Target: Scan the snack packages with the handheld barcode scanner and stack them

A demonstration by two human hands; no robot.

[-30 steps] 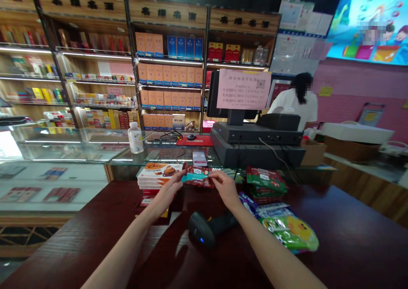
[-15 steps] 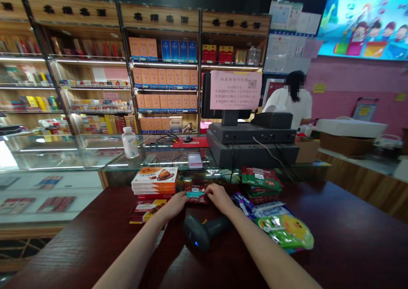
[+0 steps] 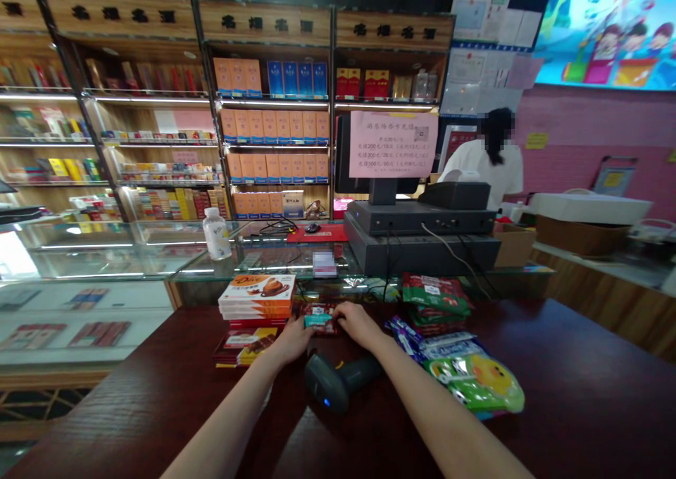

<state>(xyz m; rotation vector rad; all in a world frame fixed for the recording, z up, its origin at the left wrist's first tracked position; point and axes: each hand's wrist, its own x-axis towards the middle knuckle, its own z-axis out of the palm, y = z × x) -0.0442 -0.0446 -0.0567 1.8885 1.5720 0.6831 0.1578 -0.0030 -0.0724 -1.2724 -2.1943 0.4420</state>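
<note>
Together, the left hand [image 3: 293, 338] and right hand [image 3: 359, 324] pinch 1 small red packet [image 3: 318, 318] between them, low over the counter [image 3: 554, 366]. Just behind both hands lies a scanner [image 3: 335, 384]; stacked boxes [image 3: 258, 297] sit beside the left hand.

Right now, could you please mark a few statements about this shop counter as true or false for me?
1. The left hand and right hand both grip the red packet. True.
2. The scanner is held in the right hand. False: it lies on the wooden counter, between the forearms.
3. A bottle stands upright on the glass counter. True.
4. The orange boxes are stacked to the right of the green bag. False: they sit to its left, beside the left hand.
</note>
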